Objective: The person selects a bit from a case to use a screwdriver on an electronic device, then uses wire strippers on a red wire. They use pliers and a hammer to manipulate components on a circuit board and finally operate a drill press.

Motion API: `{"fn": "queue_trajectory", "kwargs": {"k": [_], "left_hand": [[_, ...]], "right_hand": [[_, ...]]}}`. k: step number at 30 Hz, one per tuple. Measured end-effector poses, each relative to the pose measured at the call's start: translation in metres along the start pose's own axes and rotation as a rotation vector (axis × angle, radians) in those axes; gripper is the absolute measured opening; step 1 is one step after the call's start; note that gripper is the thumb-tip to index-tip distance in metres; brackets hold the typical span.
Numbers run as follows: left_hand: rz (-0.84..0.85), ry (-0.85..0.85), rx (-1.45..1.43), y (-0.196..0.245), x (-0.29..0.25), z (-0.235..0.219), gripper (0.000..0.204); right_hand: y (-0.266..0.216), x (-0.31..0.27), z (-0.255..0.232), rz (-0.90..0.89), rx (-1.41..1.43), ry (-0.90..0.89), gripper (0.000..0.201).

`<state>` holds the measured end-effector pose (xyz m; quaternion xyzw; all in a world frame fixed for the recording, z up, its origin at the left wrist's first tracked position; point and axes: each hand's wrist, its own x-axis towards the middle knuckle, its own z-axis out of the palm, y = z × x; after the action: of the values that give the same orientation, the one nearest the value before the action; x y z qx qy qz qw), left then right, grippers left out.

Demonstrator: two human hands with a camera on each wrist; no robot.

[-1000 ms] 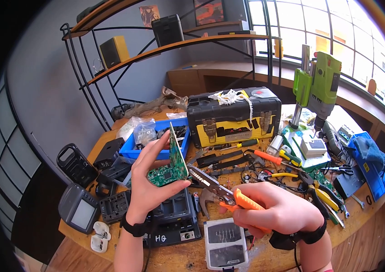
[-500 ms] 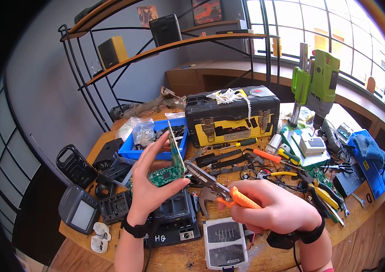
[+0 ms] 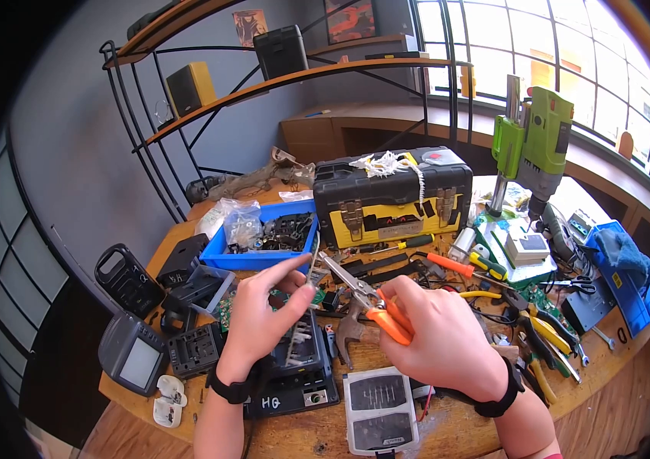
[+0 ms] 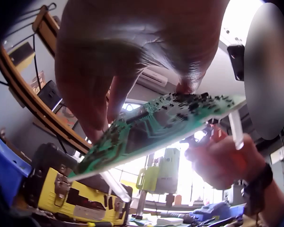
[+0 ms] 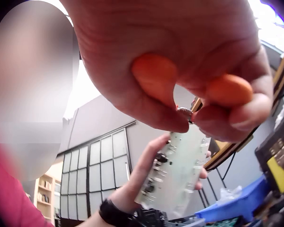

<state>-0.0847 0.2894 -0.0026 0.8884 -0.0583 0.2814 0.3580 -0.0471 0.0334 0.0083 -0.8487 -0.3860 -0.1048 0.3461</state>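
Observation:
My left hand (image 3: 263, 317) holds a circuit board (image 4: 146, 132) by its edges, thumb on one side and fingers on the other. The head view catches the board almost edge-on; the left wrist view shows its green face with small dark parts and white posts below. Its pale side faces the right wrist camera. In my right hand (image 3: 447, 336) are orange-handled wire strippers (image 3: 390, 325), gripped by the handles. Their long metal jaws point up and left, with the tips right at the board's edge. Another green board (image 3: 225, 310) lies behind my left hand.
Beneath my hands are a black case marked HQ (image 3: 290, 402), a claw hammer (image 3: 348, 333) and a drill bit box (image 3: 380, 413). A blue bin (image 3: 263, 258) and a toolbox (image 3: 394, 203) stand behind. Pliers (image 3: 550, 329) and a drill press (image 3: 531, 145) are at right.
The circuit board has turned from showing its green face to nearly edge-on in the head view. My right hand has moved up and rolled over, and the wire strippers now point up more steeply.

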Motion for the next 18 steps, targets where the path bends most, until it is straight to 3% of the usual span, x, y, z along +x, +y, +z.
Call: {"fn": "queue_trajectory", "kwargs": {"k": [2,3,4,6,10,14,16,18], "left_hand": [[-0.214,-0.249,-0.45,-0.005,0.001,-0.004,0.05],[-0.217,-0.329,-0.483,-0.005,0.001,-0.006,0.058],[-0.219,-0.325,-0.484,-0.001,-0.001,-0.008,0.058],[-0.411,-0.389,-0.724,0.011,-0.005,-0.01,0.063],[-0.524,-0.401,-0.872,0.02,-0.007,-0.011,0.068],[-0.566,-0.396,-0.906,0.016,-0.006,-0.009,0.067],[-0.495,-0.412,-0.751,0.009,-0.005,-0.008,0.068],[-0.397,-0.413,-0.635,0.005,-0.002,-0.008,0.067]], "right_hand": [[0.004,0.002,0.001,-0.033,-0.051,0.039,0.03],[0.006,0.002,0.002,-0.066,-0.102,0.078,0.031],[0.008,0.002,0.003,-0.068,-0.102,0.075,0.031],[0.01,0.003,0.003,-0.096,-0.166,0.119,0.034],[0.012,0.004,0.005,-0.151,-0.249,0.203,0.033],[0.013,0.004,0.005,-0.157,-0.29,0.26,0.034],[0.013,0.005,0.002,-0.146,-0.277,0.257,0.034],[0.013,0.004,-0.003,-0.052,-0.08,0.074,0.033]]}}
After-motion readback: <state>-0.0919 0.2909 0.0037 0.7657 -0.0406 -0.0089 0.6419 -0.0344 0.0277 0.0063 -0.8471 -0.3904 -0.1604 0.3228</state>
